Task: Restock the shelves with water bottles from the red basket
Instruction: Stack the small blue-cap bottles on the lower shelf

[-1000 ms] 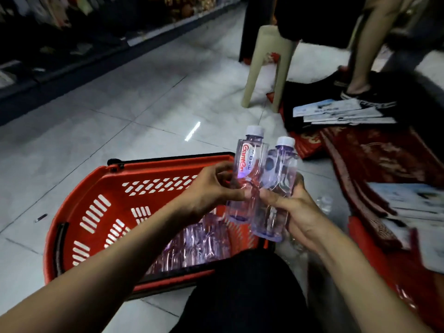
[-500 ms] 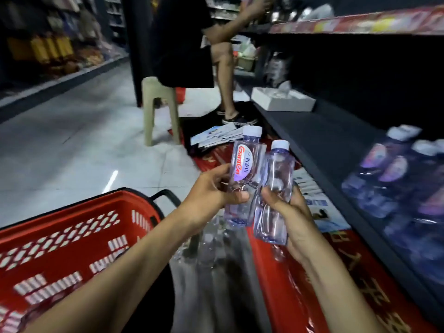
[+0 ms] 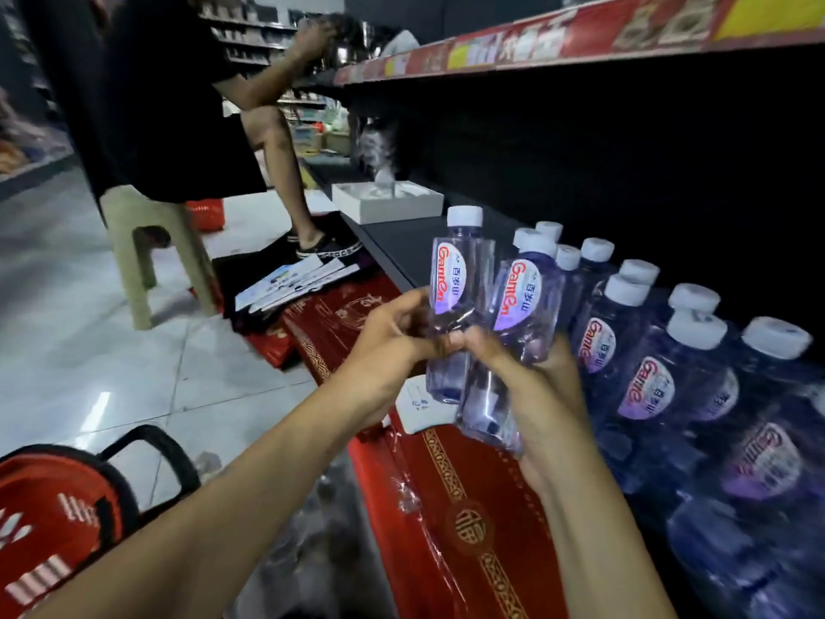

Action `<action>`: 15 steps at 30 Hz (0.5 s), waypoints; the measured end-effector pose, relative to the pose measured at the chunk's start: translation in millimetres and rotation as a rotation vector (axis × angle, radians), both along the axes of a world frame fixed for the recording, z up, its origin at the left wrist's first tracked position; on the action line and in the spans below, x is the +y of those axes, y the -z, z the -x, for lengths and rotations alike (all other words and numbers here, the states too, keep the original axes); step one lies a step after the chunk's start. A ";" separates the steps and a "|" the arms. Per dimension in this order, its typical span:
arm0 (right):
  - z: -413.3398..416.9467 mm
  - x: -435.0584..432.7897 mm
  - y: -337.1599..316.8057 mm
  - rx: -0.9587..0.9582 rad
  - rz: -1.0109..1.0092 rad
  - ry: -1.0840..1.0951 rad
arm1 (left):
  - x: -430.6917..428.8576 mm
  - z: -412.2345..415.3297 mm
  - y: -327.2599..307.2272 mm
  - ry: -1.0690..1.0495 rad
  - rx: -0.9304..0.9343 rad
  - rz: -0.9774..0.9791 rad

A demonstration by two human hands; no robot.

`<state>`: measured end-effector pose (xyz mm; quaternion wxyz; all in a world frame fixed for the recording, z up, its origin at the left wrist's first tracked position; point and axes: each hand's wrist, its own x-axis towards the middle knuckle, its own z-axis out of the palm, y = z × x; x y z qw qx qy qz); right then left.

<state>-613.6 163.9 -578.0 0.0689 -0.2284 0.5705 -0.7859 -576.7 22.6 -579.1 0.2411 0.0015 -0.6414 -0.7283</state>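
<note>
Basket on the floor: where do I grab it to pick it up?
Probably the black handle, from above. It stands clear of the rim of the basket as an open loop, so you can hook under it. The slotted red walls look too wide to grip.

A person [image 3: 169,105] in black clothes sits on a pale plastic stool [image 3: 134,243] on the shiny grey tile floor [image 3: 89,350]. One foot wears a black shoe [image 3: 328,248] with a white edge. Just beside that shoe, a pile of paper leaflets [image 3: 290,281] lies on something black. A long red mat [image 3: 468,507] with gold patterns runs along the floor. A white open box [image 3: 388,203] sits behind the shoe.
</note>
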 end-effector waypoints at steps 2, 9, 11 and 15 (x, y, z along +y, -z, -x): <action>15.2 -3.3 2.0 0.049 -0.091 0.153 | -3.4 19.9 6.5 -0.010 0.018 -0.024; 36.6 -27.0 22.2 0.222 -0.312 0.493 | -23.7 77.3 26.2 -0.024 0.049 -0.110; 35.3 -31.2 28.0 0.240 -0.351 0.531 | -29.3 85.6 32.8 0.002 0.063 -0.084; 29.8 -41.2 34.8 0.275 -0.362 0.641 | -37.9 97.0 50.4 -0.012 0.024 0.050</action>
